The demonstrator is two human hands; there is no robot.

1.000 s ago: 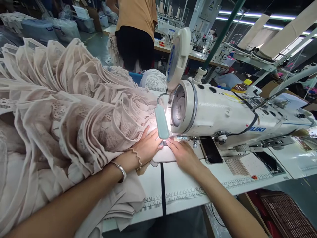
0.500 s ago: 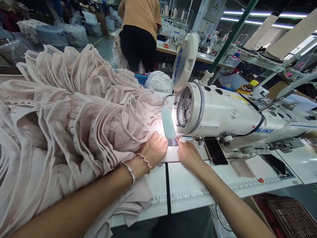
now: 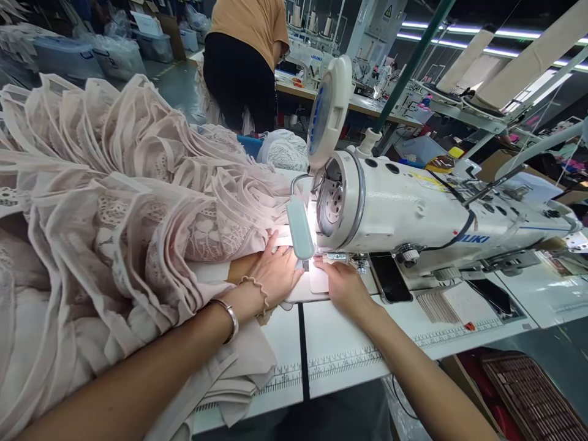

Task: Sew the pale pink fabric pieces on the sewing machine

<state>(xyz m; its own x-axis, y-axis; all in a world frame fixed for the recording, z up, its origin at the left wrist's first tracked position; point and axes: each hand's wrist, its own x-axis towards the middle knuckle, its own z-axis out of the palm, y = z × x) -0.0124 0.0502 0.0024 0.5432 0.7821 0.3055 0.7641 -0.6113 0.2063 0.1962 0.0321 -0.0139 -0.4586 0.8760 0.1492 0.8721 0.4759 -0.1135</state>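
Note:
My left hand [image 3: 275, 274] lies flat, fingers stretched and a little apart, on pale cloth just left of the needle area of a white sewing machine [image 3: 395, 205]. My right hand [image 3: 349, 286] is closed, its fingertips on a small pale fabric piece [image 3: 320, 282] beside the presser foot. A green lamp [image 3: 301, 229] throws bright light there and hides part of the needle area. Against my left forearm rests a big heap of pale pink lace-trimmed garments [image 3: 156, 214]. Some brown material [image 3: 243, 266] shows behind my left wrist.
A phone [image 3: 390, 277] lies under the machine arm, near a stack of beige pieces [image 3: 438, 304] and a dark flat object [image 3: 491, 296]. A ruler strip [image 3: 344, 362] runs along the table's front edge. Beyond the machine, a person [image 3: 243, 67] stands bent at another table.
My left hand has spread from curled fingers to a flatter pose, and brown material now shows behind it. The small pale piece beside my right fingers is more exposed. The whole view shifted slightly.

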